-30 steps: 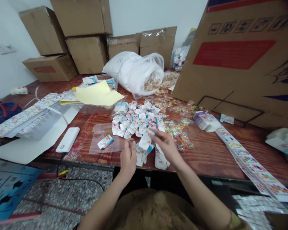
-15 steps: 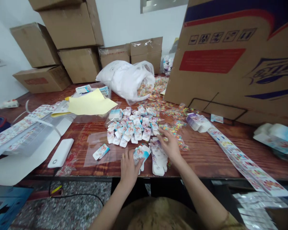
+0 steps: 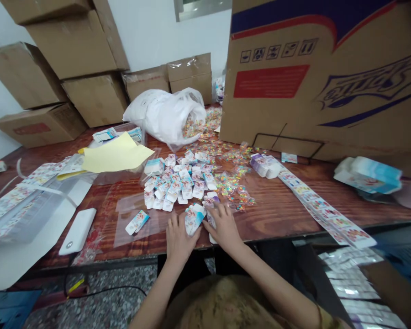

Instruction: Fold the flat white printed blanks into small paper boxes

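My left hand (image 3: 181, 237) rests at the table's near edge, thumb and fingers curled around a small stack of flat blue-and-white cartons (image 3: 194, 217). Right beside it, my right hand (image 3: 225, 227) closes over a stack of flat purple-and-white cartons (image 3: 210, 201), covering most of it. Just beyond both hands lies a heap of small filled boxes (image 3: 178, 183) in blue, purple and white. Little clear packets of coloured pieces (image 3: 234, 183) spread to the right of the heap. On a clear plastic sheet, left of my left hand, are a couple of blue-and-white cartons (image 3: 137, 222).
A white sack (image 3: 164, 114) spills packets at the back. A large cardboard box (image 3: 277, 109) stands at the right. Printed strips (image 3: 315, 201), a carton stack (image 3: 368, 175), yellow paper (image 3: 114, 153) and a white power bank (image 3: 77, 231) lie around. Brown boxes (image 3: 89, 100) are stacked behind.
My right hand has come down and left onto the purple-and-white cartons, closer to my left hand. My left hand stays at the blue-and-white stack. The view has turned to the right.
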{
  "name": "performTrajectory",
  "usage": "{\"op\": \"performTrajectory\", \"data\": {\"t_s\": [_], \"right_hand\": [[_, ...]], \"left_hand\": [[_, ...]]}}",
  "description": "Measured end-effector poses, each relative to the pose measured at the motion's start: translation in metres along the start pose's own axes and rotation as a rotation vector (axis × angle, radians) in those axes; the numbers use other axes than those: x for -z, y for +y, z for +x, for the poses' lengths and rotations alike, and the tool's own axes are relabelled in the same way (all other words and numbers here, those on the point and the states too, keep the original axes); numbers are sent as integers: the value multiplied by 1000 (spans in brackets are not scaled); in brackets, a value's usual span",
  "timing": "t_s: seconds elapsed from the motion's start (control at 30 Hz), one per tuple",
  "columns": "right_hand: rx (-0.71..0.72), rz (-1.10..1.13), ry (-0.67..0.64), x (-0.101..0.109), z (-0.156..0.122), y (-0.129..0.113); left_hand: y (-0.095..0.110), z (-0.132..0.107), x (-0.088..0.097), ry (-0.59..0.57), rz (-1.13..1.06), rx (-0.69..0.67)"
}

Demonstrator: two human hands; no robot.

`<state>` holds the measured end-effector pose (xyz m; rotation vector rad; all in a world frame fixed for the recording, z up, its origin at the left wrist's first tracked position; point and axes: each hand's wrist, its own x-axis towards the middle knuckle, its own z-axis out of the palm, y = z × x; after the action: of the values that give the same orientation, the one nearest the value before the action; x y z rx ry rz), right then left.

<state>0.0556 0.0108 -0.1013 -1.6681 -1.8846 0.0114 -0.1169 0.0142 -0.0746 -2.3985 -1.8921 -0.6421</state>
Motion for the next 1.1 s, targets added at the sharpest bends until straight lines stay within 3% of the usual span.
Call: {"op": "performTrajectory", "data": {"t_s": [0.33, 0.67, 1.1], "right_hand": [[26, 103, 63, 5, 3, -3], [-11, 133, -1, 14, 4, -9], [-32, 195, -85, 24, 5, -13]], "left_hand": [[-6, 5, -9, 80, 40, -69], [-10, 8, -12, 109, 67, -95], [-9, 11, -6, 20, -28, 0]]}}
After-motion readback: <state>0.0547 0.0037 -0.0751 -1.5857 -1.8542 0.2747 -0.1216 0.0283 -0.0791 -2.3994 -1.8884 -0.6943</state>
